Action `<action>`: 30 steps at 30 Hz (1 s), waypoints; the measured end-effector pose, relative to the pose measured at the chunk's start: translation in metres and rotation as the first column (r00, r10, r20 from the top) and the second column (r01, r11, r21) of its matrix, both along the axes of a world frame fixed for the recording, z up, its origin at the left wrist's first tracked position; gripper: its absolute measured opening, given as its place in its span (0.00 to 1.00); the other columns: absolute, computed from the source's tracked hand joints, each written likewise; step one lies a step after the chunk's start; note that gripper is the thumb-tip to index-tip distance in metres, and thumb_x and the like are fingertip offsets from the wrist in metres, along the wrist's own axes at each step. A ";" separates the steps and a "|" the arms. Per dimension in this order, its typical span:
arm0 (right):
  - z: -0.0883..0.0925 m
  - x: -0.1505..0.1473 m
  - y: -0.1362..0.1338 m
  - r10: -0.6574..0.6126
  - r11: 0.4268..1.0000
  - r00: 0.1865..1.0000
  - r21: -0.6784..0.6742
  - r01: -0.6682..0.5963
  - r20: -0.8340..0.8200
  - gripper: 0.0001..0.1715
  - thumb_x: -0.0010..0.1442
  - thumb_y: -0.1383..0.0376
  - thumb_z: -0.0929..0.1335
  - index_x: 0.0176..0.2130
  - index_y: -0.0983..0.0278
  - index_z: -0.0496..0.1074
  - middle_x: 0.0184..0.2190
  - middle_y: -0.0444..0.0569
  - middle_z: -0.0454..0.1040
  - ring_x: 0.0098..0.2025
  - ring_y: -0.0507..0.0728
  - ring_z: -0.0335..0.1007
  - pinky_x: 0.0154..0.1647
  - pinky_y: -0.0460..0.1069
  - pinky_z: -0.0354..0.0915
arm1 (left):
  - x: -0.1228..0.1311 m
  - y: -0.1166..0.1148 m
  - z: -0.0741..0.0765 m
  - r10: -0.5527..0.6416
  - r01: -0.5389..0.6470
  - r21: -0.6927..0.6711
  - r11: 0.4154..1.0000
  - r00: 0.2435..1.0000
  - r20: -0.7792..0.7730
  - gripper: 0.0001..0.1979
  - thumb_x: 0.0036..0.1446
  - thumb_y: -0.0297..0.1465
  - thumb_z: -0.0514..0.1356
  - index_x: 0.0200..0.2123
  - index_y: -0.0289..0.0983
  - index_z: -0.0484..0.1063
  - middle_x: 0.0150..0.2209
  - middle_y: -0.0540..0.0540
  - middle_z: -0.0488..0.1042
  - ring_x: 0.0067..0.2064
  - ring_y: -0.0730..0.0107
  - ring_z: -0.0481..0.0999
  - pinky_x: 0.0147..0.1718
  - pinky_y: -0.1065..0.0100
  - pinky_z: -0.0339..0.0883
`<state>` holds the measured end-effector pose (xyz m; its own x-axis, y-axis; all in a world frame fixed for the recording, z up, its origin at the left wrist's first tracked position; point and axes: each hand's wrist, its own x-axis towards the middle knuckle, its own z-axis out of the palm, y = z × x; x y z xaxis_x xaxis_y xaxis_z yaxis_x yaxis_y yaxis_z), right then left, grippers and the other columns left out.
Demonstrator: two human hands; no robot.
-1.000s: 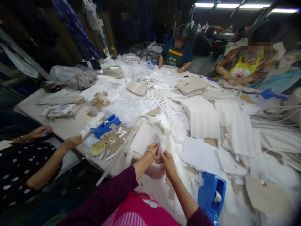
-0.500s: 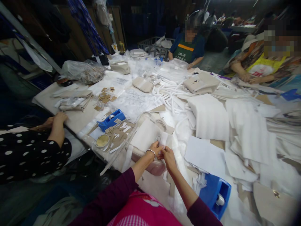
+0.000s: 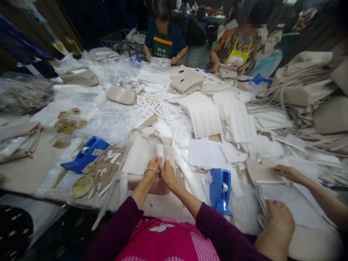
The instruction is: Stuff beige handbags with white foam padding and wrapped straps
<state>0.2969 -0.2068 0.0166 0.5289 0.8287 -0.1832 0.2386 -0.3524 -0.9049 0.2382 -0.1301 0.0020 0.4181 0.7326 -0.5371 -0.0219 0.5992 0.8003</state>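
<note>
My left hand, with a bangle on the wrist, and my right hand meet at the table's near edge. Both pinch a small strip of white foam wrap that stands up between the fingertips. Under the hands lies a beige bag partly covered with white wrap. A blue tape dispenser stands just right of my right forearm. A second blue tape dispenser sits to the left, beside cardboard pieces and a round tin.
White foam sheets, white tubes and beige bags cover the table. At the right a co-worker's hands rest on a beige flap. Two people sit at the far side. A polka-dot sleeve shows at lower left.
The view has swung to the right, bringing the right-hand co-worker's hands into sight. My hands stay together on the white strip, which now stands more upright.
</note>
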 end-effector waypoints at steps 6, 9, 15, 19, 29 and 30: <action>-0.012 0.043 -0.074 -0.088 0.993 0.977 -0.065 0.102 0.192 0.13 0.55 0.68 0.59 0.35 0.64 0.72 0.34 0.50 0.75 0.39 0.57 0.70 0.41 0.50 0.64 | -0.002 0.004 0.007 -0.016 0.022 -0.088 0.996 0.998 0.064 0.14 0.50 0.35 0.66 0.34 0.33 0.67 0.29 0.45 0.74 0.24 0.71 0.74 0.28 0.65 0.72; -0.027 0.071 -0.109 -0.004 0.982 0.964 -0.182 0.054 0.265 0.11 0.54 0.69 0.60 0.30 0.64 0.72 0.27 0.48 0.73 0.32 0.57 0.69 0.36 0.50 0.63 | -0.003 0.004 0.007 -0.012 0.020 -0.108 0.994 0.997 0.079 0.13 0.51 0.34 0.65 0.34 0.32 0.66 0.28 0.45 0.75 0.21 0.73 0.72 0.26 0.64 0.72; -0.046 0.076 -0.112 0.307 0.923 0.886 -0.336 -0.188 0.346 0.20 0.42 0.78 0.67 0.37 0.63 0.72 0.42 0.52 0.71 0.47 0.61 0.64 0.47 0.50 0.59 | -0.003 0.004 0.002 -0.015 0.026 -0.116 0.993 0.995 0.097 0.13 0.52 0.34 0.65 0.35 0.32 0.66 0.28 0.45 0.75 0.20 0.76 0.69 0.21 0.69 0.69; -0.047 0.073 -0.093 0.396 0.879 0.855 -0.406 -0.249 0.334 0.21 0.40 0.81 0.67 0.35 0.65 0.71 0.46 0.58 0.69 0.50 0.64 0.61 0.48 0.52 0.58 | -0.004 0.003 0.003 -0.005 0.015 -0.107 0.994 0.995 0.095 0.13 0.52 0.35 0.65 0.34 0.32 0.66 0.27 0.46 0.74 0.18 0.78 0.67 0.19 0.71 0.66; 0.016 0.155 -0.071 0.346 0.904 0.932 -0.226 -0.363 -0.111 0.07 0.45 0.68 0.69 0.30 0.64 0.73 0.17 0.39 0.67 0.21 0.50 0.62 0.27 0.46 0.60 | -0.008 0.002 0.007 0.002 0.012 -0.129 0.992 0.995 0.105 0.16 0.50 0.37 0.66 0.34 0.32 0.65 0.25 0.47 0.72 0.17 0.79 0.66 0.18 0.72 0.63; 0.020 0.163 -0.067 0.290 0.928 0.943 -0.193 -0.319 -0.167 0.07 0.48 0.64 0.68 0.31 0.64 0.72 0.18 0.41 0.69 0.21 0.51 0.63 0.27 0.46 0.61 | -0.009 0.002 0.007 0.004 0.010 -0.134 0.991 0.995 0.100 0.16 0.50 0.37 0.66 0.34 0.33 0.65 0.24 0.47 0.72 0.17 0.79 0.66 0.18 0.72 0.63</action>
